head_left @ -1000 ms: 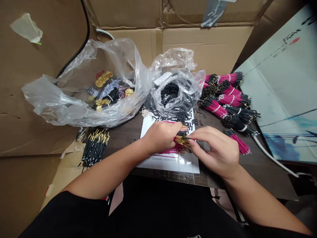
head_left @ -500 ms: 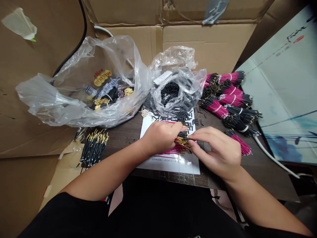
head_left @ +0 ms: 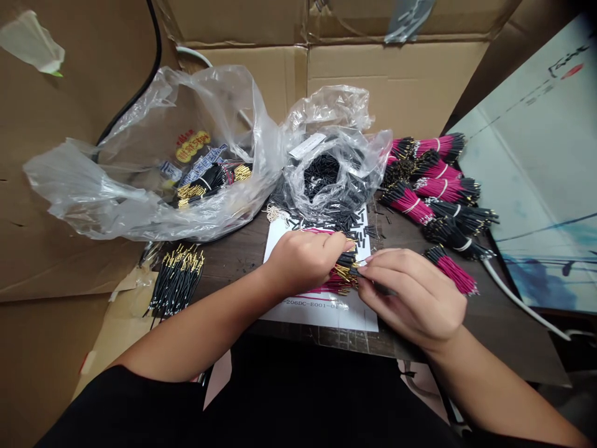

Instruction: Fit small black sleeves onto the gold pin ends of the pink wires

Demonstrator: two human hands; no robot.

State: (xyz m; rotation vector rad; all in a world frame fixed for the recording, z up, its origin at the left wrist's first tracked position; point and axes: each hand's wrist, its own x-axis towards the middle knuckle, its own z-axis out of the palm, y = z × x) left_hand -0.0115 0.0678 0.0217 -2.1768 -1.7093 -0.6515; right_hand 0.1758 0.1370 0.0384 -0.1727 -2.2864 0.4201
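My left hand is closed over a bundle of pink wires with gold tips, some of them covered by black sleeves. The bundle lies on a white printed sheet. At its right end, my right hand pinches a small black sleeve between thumb and index finger, close to the gold tips. Loose black sleeves are scattered on the sheet's upper part, below an open plastic bag full of them.
A large clear bag with black wire bundles stands at the left, above a pile of black wires. Tied pink and black bundles lie at the right, near a white cable. Cardboard walls stand behind.
My right hand has shifted slightly right and down, its fingertips still near the bundle's gold tips. My left hand keeps its hold. The camera view has shifted slightly.
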